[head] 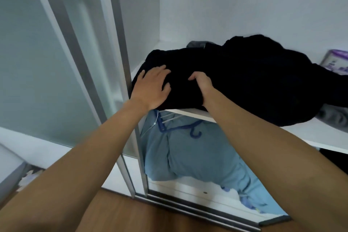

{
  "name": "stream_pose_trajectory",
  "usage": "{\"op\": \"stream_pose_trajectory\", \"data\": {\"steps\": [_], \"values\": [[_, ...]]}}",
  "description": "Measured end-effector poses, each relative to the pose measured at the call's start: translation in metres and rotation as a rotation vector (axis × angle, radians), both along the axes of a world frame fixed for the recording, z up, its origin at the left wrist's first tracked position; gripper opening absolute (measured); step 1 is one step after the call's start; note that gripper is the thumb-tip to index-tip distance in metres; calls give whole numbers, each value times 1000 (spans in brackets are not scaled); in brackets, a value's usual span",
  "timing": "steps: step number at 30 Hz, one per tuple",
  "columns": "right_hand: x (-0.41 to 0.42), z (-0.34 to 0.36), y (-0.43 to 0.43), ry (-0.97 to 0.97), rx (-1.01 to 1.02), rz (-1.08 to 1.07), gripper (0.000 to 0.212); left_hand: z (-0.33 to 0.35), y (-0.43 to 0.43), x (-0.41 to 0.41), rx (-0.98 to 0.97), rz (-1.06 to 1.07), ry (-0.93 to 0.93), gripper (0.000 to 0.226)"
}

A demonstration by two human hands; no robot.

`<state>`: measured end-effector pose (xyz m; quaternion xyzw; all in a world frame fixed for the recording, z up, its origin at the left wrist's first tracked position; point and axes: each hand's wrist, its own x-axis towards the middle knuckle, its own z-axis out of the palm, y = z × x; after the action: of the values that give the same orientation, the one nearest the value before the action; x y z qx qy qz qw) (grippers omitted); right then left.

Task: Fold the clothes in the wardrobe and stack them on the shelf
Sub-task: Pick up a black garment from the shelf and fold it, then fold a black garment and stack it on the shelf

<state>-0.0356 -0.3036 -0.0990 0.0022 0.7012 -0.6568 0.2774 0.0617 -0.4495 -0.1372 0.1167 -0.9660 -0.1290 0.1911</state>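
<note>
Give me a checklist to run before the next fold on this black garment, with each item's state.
1. Left hand flat on the black garment: ok, fingers are spread on it.
2. Right hand has hold of the fabric: ok, fingers are curled into it.
3. Garment back from the shelf front edge: not ok, its left end reaches the edge.
4. Garment lying flat: not ok, it is bunched.
5. Right end clear of other things: not ok, it lies against a grey cloth.
6. Anything beneath the garment: cannot tell.
</note>
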Motion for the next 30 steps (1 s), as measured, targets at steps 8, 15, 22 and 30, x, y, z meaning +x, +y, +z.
{"op": "stream_pose_trajectory", "data": {"steps": [8, 15, 22, 30], "values": [[-46, 3, -35, 190, 208, -17, 37, 0, -30, -6, -63, -11, -29, 49], [-40, -18, -59, 61, -103, -227, 61, 6, -57, -15, 35, 62, -50, 52], [-67, -34, -67, 300, 352, 118, 28, -9, -54, -48, -19, 173, -362, 66], [-98, -58, -62, 1124, 881, 515, 63, -9, -50, -79, -165, 206, -446, 66]]}}
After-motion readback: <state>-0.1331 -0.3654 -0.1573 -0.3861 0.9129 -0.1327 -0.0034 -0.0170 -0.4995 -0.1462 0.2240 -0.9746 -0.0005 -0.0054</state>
